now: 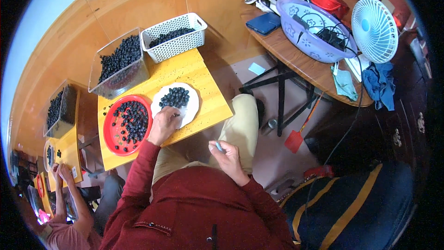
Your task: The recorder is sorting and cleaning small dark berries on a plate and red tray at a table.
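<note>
On the yellow counter (pixel 208 95): a white plate (pixel 193 106) with a small heap of dark berries (pixel 175 97) toward its far side, and just left of it a red tray (pixel 105 132) with lots more spread loosely across the bottom.
Behind those 2: a clear bin (pixel 124 79) and a white basket (pixel 180 46) side by side, both with a load of the same dark fruit.
Left hand (pixel 163 124): at the near left edge of the plate, fingers curled in over it. Can't tell if that grip is on a berry or just bunched up, the fingertips are hidden.
Right hand (pixel 226 156): off the counter, above the lap, grip pinched together on a small light blue thing (pixel 218 146) (no clue what it is, too small to make out).
Berry handling: my guess is they're light, roundish and quick to roll, with skin that could split if you squeeze. Might be a bit slippery too if damp.
Where to hold: I'd go for opposite sides of a single berry, soft fingertips, around the middle. Loose berries at the heap's edge look easier than digging into the pile.
</note>
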A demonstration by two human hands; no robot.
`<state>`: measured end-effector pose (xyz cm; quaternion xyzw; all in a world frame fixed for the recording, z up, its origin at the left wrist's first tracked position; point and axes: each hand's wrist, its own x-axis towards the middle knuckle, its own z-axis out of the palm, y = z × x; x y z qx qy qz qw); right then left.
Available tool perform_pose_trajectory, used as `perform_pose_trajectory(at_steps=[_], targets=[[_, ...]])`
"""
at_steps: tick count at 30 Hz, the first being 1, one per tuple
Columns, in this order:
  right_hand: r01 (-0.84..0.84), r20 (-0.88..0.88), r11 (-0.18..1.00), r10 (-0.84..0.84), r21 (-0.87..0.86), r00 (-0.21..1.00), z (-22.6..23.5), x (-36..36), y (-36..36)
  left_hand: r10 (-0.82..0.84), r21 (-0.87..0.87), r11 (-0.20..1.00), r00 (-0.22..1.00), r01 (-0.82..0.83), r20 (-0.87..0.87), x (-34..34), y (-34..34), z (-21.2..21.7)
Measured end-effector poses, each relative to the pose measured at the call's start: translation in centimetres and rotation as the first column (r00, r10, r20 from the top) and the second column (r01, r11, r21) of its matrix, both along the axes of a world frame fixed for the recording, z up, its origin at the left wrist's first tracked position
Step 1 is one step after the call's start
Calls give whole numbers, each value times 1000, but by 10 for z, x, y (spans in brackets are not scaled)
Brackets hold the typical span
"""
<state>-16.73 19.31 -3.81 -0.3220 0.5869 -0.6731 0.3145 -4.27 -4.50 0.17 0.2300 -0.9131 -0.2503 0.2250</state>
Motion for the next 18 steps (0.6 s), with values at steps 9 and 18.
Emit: perform_pose_trajectory(at_steps=[9,18], targets=[[-3,-165,999,8,32,986,-1,-7,-4,83,306,951,984,-31,-158,3,-2,-17],[-25,-126,997,34,66,991,-2,-13,-4,211,618,786,951,-27,-227,5,4,-16]])
